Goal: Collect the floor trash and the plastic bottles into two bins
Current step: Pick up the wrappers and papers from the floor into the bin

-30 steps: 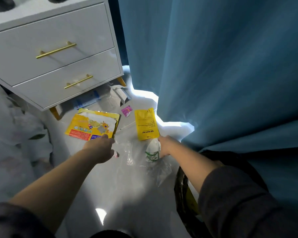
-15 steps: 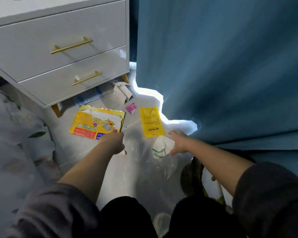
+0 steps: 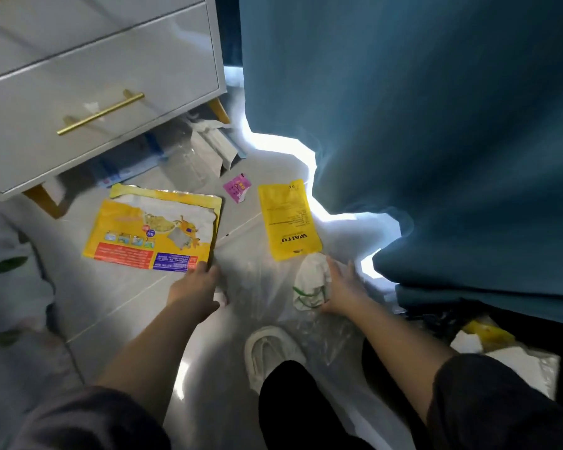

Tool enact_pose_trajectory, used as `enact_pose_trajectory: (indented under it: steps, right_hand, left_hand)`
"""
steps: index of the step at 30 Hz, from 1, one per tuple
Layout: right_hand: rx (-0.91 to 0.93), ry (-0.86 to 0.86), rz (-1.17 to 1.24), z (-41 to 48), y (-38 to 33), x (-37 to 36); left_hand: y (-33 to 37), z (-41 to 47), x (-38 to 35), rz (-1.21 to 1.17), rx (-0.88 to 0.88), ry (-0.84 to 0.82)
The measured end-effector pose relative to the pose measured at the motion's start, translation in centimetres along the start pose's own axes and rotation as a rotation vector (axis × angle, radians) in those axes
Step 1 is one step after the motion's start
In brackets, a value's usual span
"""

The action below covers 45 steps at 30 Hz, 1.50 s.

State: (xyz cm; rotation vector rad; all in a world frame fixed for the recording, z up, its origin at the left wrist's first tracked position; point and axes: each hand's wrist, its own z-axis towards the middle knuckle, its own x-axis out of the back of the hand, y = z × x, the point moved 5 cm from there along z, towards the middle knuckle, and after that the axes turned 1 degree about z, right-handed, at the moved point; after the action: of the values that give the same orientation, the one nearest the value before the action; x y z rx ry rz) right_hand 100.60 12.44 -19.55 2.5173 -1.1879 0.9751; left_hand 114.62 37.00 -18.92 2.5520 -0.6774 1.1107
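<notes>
Here the right hand (image 3: 342,287) lays spread fingers on the crumpled white wrapper (image 3: 309,282), narrow yellow pouch (image 3: 288,219) lengthwise just beyond; left hand (image 3: 195,289), grip unclear, touches the near corner of the large yellow pouch (image 3: 153,232).

Blurred clear plastic (image 3: 184,159) and a blue-white wrapper (image 3: 124,168) lie half hidden under the drawer unit (image 3: 78,92); the curtain (image 3: 436,125) and frame edge cut off the black bin (image 3: 540,323).
</notes>
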Motion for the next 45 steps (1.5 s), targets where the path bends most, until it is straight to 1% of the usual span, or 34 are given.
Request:
enact_pose_trajectory:
  steps: [3,6,9,12,14,16,21,23,26,28,30,34,37,41,45]
  right_hand:
    - [-0.001,0.028,0.064,0.5,0.2,-0.8]
    - [0.056,0.051,0.016,1.1,-0.4,-1.3]
    - [0.077,0.107,-0.013,1.4,-1.5,-1.4]
    - [0.087,0.185,0.02,1.3,-2.2,-1.4]
    - [0.084,0.223,0.078,1.4,-2.2,-1.4]
    - [0.073,0.234,0.138,1.5,-2.0,-1.2]
    - [0.011,0.302,0.343,1.3,-1.5,0.3]
    - [0.016,0.339,0.401,1.2,-1.5,1.1]
    - [0.032,0.376,0.486,1.0,-1.8,2.0]
    - [0.043,0.368,0.507,1.0,-2.1,2.3]
    - [0.053,0.359,0.508,1.1,-2.1,2.3]
    - [0.089,0.371,0.533,0.9,-2.3,2.3]
    - [0.116,0.368,0.537,0.9,-2.4,2.0]
    - [0.157,0.359,0.546,0.8,-2.8,2.0]
    - [0.128,0.394,0.543,0.7,-2.3,2.6]
  left_hand:
    - [0.1,0.3,-1.0,-0.012,-0.066,0.017]
    - [0.8,0.6,-1.8,-0.054,-0.124,0.036]
    - [1.6,0.8,-2.6,-0.106,-0.131,0.048]
    - [1.8,1.2,-3.6,-0.164,-0.136,0.068]
    - [1.5,1.3,-3.7,-0.229,-0.113,0.064]
    - [1.7,1.5,-3.1,-0.225,-0.123,0.085]
    - [2.8,2.1,-0.4,-0.274,-0.144,0.193]
    - [3.6,2.4,0.3,-0.325,-0.134,0.228]
    - [5.1,3.0,0.7,-0.416,-0.1,0.197]
    - [6.3,3.5,0.4,-0.397,-0.106,0.161]
    - [7.1,4.0,0.0,-0.371,-0.067,0.15]
    - [7.3,4.1,-0.7,-0.451,0.136,0.206]
    - [7.8,3.8,-1.0,-0.45,0.23,0.199]
    - [6.9,4.3,-1.8,-0.444,0.294,0.154]
    - [6.1,4.1,-1.4,-0.483,0.271,0.079]
